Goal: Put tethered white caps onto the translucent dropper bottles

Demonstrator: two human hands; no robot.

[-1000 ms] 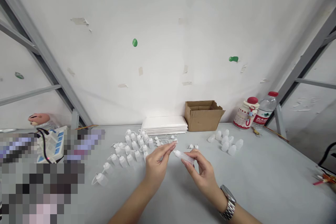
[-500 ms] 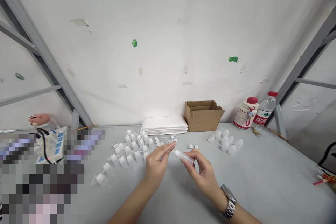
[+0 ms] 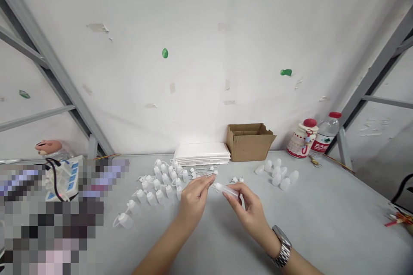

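My right hand [image 3: 247,204] pinches a small translucent squeeze bottle [image 3: 229,191] by its lower end, tilted with its white top towards my left hand. The fingers of my left hand [image 3: 194,195] are pressed together right at the bottle's tip; what they hold there is too small to make out. Left of my hands stand several capped bottles [image 3: 150,198] with looped straps. Behind my left fingertips lie several loose white caps [image 3: 212,168], and two more caps [image 3: 238,179] lie behind the held bottle. Several uncapped bottles [image 3: 276,179] are grouped at the right.
A stack of white boards [image 3: 202,154] and an open cardboard box [image 3: 250,148] stand against the wall. Rear right are a red-lidded jar [image 3: 302,139], a water bottle [image 3: 325,135] and keys [image 3: 315,162]. A power strip [image 3: 69,178] lies at the left.
The held bottle and both hands have shifted very slightly, with the bottle's tip a little to the right and lower. The bottles on the table have not moved.
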